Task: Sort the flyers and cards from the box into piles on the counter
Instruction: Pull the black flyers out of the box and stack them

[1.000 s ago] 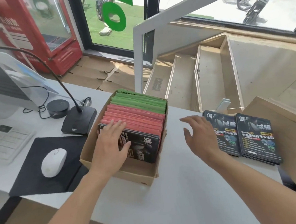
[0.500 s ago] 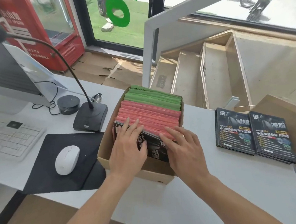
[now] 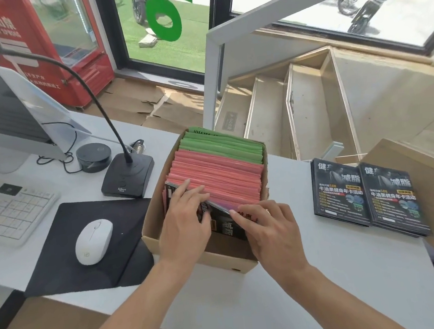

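The fingers of the left hand lie nearly straight and spread across the front of the black flyers standing in the cardboard box, tips at their top edge. The right hand curls its fingers onto the same black flyers from the other side, seemingly pinching the front ones, though the thumb is hidden.

Behind them in the box stand a thick run of pink cards, then green cards; the rearmost green one shows part of a word starting "AVOCA".

The box sits on the white tabletop. To its right lie two side-by-side piles of black flyers headed "减脂", with "牛油果健身年卡活动" below.

To the left are a white mouse on a black mouse pad, a gooseneck microphone base, a white keyboard, and beyond, a red drinks cooler.
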A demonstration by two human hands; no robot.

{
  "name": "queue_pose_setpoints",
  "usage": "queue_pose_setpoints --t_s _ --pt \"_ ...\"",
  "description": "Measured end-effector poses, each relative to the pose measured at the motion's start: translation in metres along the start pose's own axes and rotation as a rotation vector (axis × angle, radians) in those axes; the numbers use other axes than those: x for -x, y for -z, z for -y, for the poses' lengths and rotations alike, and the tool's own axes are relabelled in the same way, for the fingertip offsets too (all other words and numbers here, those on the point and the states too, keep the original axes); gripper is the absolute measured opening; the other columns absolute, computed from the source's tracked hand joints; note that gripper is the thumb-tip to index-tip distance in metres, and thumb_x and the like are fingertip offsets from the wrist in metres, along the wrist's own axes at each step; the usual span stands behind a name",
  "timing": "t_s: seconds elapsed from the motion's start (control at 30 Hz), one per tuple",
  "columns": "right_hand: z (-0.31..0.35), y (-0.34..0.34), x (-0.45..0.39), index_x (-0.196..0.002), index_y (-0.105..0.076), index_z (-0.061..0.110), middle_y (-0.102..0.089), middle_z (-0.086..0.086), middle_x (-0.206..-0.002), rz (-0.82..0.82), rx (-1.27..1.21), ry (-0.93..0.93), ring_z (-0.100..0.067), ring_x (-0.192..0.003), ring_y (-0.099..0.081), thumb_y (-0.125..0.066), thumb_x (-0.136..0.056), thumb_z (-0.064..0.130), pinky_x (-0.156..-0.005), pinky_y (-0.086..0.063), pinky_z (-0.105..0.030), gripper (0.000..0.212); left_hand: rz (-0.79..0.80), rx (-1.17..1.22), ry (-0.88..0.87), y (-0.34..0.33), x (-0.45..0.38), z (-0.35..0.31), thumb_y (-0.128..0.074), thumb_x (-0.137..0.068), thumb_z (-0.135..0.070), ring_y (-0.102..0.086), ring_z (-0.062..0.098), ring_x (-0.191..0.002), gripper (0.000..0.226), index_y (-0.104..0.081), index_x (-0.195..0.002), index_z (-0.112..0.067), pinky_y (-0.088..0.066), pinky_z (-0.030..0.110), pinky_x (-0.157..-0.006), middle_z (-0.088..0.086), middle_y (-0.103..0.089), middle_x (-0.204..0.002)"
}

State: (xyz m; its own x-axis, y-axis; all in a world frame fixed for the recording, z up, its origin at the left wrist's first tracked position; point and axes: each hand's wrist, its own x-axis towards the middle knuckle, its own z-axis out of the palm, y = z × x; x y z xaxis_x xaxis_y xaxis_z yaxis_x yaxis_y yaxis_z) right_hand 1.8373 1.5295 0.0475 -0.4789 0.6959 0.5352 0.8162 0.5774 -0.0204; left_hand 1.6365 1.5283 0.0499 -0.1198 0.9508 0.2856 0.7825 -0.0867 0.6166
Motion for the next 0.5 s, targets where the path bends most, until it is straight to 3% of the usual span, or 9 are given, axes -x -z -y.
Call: queue_pose_setpoints --t_s 0.27,0.37,0.5 --pt "-0.002 -0.002 -0.003 -0.106 -0.077 0.027 -0.071 0.008 -0.093 0.07 -0.179 -0.005 -0.017 -0.08 -0.063 -0.082 -0.079 0.01 -0.062 -0.05 -0.032 0.033 0.006 -0.013 0.011 0.004 0.001 0.005 -0.076 -0.082 -0.001 -0.051 0.015 -0.133 0.03 -0.078 -0.11 -0.012 -0.04 0.03 -0.111 -0.004 -0.073 -0.118" --pt "-0.003 -0.001 -0.004 -0.1 -0.079 0.031 -0.071 0.011 -0.091 0.137 -0.221 -0.04 -0.014 -0.082 -0.063 -0.083 -0.078 0.01 -0.062 -0.051 -0.03 0.031 0.055 0.0 0.056 0.006 0.01 0.009 -0.077 -0.081 -0.001 -0.058 0.017 -0.128 0.03 -0.078 -0.109 -0.014 -0.047 0.039 -0.11 -0.002 -0.074 -0.117" --pt "-0.003 0.0 -0.003 -0.1 -0.079 0.032 -0.07 0.012 -0.093 0.132 -0.228 -0.053 -0.013 -0.084 -0.062 -0.082 -0.078 0.011 -0.064 -0.051 -0.029 0.03 0.056 0.017 0.052 0.004 0.013 0.01 -0.076 -0.082 -0.001 -0.058 0.018 -0.129 0.031 -0.078 -0.11 -0.014 -0.044 0.036 -0.109 -0.001 -0.074 -0.117"
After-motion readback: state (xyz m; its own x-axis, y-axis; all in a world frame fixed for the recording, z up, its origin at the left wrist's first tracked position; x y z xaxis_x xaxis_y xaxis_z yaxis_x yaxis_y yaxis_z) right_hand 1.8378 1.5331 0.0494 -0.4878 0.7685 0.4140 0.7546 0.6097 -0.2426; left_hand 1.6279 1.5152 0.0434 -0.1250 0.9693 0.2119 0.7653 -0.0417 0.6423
